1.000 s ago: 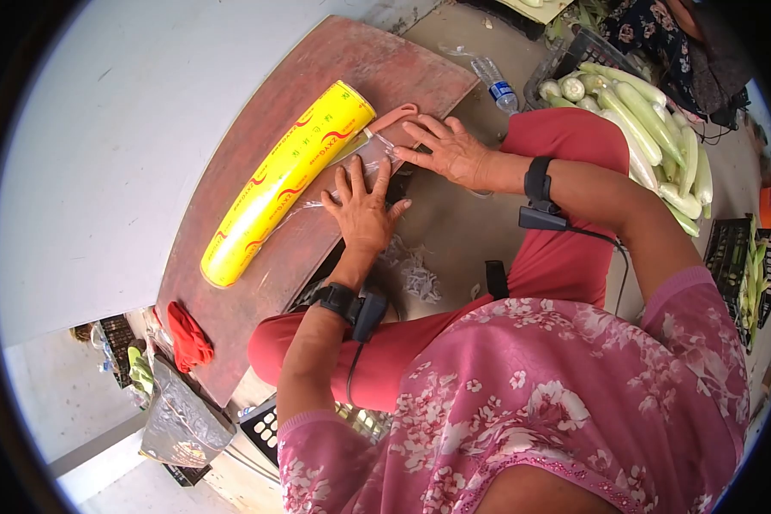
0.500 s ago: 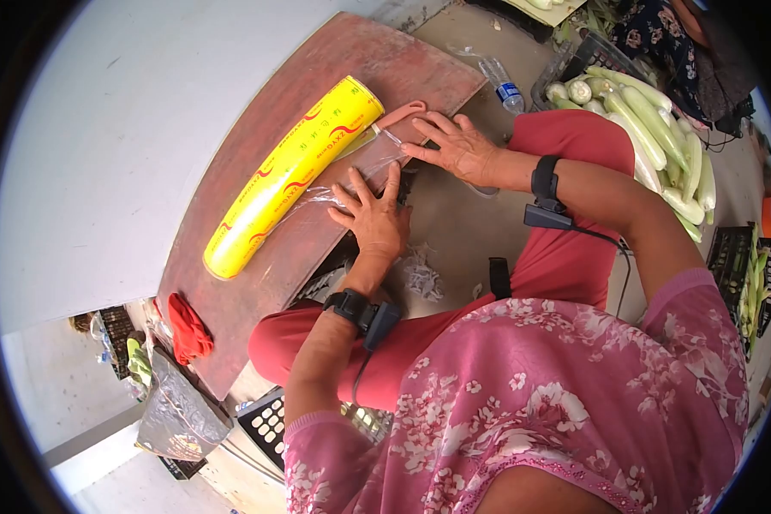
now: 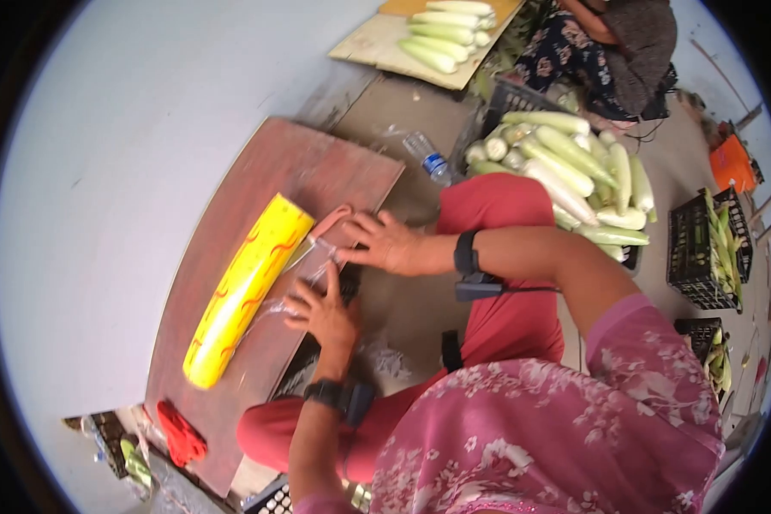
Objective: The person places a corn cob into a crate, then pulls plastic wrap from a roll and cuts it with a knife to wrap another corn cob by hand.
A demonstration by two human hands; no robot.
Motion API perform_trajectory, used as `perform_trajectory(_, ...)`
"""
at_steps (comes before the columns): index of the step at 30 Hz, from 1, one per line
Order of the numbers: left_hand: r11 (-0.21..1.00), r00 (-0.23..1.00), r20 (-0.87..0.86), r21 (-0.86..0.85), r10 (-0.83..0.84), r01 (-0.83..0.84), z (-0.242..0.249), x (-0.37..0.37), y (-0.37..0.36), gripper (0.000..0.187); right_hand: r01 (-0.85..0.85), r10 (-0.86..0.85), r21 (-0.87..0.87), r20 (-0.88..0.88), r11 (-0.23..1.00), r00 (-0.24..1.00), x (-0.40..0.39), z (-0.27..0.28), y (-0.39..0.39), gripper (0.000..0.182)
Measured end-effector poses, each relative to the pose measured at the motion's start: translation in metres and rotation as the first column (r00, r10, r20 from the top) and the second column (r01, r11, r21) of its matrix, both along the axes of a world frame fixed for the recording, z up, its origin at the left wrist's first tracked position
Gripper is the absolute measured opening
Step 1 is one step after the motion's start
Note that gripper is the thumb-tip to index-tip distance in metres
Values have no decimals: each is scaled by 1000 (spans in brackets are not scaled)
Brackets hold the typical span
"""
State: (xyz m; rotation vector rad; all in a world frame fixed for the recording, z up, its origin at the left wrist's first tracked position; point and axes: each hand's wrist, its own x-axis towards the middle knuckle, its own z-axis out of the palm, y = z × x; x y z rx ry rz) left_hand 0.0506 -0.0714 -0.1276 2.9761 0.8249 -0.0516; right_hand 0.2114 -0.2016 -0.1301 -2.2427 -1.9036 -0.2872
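Looks forward and steeply down from head height, through one wide, round view with dark corners. Takes in the floral top (image 3: 531, 428) closest, then left hand (image 3: 325, 313) and right hand (image 3: 390, 242) at the near edge of the bench (image 3: 343, 167), seen aslant from lower left to upper middle. Reaches past to wall (image 3: 146, 171) and floor (image 3: 420, 317).

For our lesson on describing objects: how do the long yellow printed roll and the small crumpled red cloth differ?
The long yellow roll is a smooth, firm-looking cylinder; the red cloth is crumpled. The roll is much larger than the cloth. The roll carries red markings; the cloth looks plain. Both lie on the reddish-brown tabletop.
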Motion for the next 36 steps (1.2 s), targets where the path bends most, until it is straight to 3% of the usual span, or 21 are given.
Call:
perform_trajectory(5, 1000, 999, -52, 25, 15, -14, 1, 2, 0, 82, -62, 46, -143, -110, 988, 993, 10, 14, -7, 44)
perform_trajectory(8, 999, 997, -74, 38, 20, -17, 4, 3, -3, 80, -12, -62, -459, -146, 889, 987, 47, 63, -11, 39)
perform_trajectory(9, 999, 997, -79, 50, 18, -14, 2, 4, -2, 78, 31, -129, -449, -190, 893, 973, 68, 81, -16, 35)
perform_trajectory(11, 999, 997, -75, 33, 13, -10, 5, 4, -2, 76, 206, -323, -672, -52, 711, 945, 122, 101, -14, 49)
perform_trajectory(13, 999, 998, -62, 32, 8, -6, 4, 3, -2, 74, 377, -470, -394, -173, 838, 865, 177, 106, -38, 47)
perform_trajectory(16, 999, 999, -37, 43, 2, 0, 1, 4, 0, 71, 673, -706, -288, -13, 681, 708, 253, 98, -54, 47)
perform_trajectory(19, 1000, 1000, -14, 30, 4, -3, 1, 4, -1, 69, 810, -825, -172, -27, 561, 565, 291, 83, -67, 51)
perform_trajectory(26, 1000, 999, -34, -2, 0, 0, 5, 7, -2, 69, 908, -901, -75, -182, 412, 393, 330, 51, -69, 52)
perform_trajectory(32, 1000, 999, -41, -3, -13, 13, 5, 6, -1, 67, 941, -936, -5, -108, 338, 336, 344, 39, -61, 55)
perform_trajectory(36, 1000, 999, -30, -3, -28, 28, 9, 5, -1, 63, 935, -929, 7, -109, 354, 353, 356, 34, -62, 58)
